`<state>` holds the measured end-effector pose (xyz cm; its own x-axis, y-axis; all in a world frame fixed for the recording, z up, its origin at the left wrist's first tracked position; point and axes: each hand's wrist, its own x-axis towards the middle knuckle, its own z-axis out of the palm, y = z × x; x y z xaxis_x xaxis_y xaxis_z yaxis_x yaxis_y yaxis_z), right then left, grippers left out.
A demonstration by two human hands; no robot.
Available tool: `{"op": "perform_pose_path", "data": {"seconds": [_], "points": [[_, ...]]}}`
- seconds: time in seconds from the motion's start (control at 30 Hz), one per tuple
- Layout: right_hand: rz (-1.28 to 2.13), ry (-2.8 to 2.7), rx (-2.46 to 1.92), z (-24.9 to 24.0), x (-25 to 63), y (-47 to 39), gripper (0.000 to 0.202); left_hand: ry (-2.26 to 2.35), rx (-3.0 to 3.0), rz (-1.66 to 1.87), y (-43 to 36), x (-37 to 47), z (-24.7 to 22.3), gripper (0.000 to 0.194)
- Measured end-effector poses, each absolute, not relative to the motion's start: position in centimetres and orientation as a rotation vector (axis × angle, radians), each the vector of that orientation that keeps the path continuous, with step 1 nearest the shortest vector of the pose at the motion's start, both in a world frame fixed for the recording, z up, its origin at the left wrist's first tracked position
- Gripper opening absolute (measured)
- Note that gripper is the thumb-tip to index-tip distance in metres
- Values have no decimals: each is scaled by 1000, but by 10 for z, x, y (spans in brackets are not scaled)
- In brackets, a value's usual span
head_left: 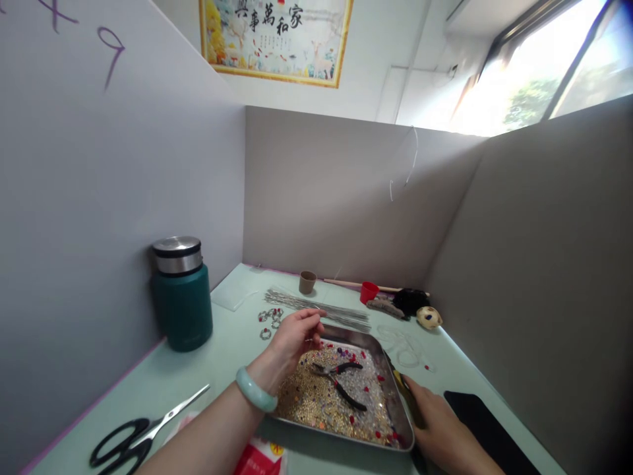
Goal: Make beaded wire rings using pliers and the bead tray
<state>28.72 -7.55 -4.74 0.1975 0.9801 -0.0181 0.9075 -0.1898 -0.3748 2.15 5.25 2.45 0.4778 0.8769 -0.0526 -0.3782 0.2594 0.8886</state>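
My left hand (302,328), a pale green bangle (256,389) on its wrist, hovers over the far left part of a metal tray (341,435). Its fingers are closed in a pinch; whatever they hold is too thin or hidden to name. Small gold, clear and red beads (316,402) fill the tray, and pliers with black handles (341,379) lie open on top of them. Along the tray's right side, my right hand (438,419) is closed round a tool with black-and-yellow handles (408,399), whose working end is hidden.
Behind the tray lie a bundle of thin wires (341,313) and several beaded rings (266,334). A brown cup (307,282) and red cup (368,292) stand farther back. Left are a green flask (184,307) and scissors (148,435); right, a black flat object (487,429). Partitions surround the table.
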Motion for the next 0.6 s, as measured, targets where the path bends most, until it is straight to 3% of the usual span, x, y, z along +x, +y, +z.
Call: {"op": "perform_pose_path", "data": {"seconds": [0.17, 0.37, 0.6], "points": [[412, -1679, -2224, -37, 286, -74, 78, 605, 973, 906, 53, 21, 24, 19], [868, -1281, -2105, -10, 309, -91, 70, 588, 1012, 889, 53, 22, 24, 18], [912, -1028, -1751, -19, 311, -128, 70, 628, 1087, 883, 52, 20, 26, 21]]}}
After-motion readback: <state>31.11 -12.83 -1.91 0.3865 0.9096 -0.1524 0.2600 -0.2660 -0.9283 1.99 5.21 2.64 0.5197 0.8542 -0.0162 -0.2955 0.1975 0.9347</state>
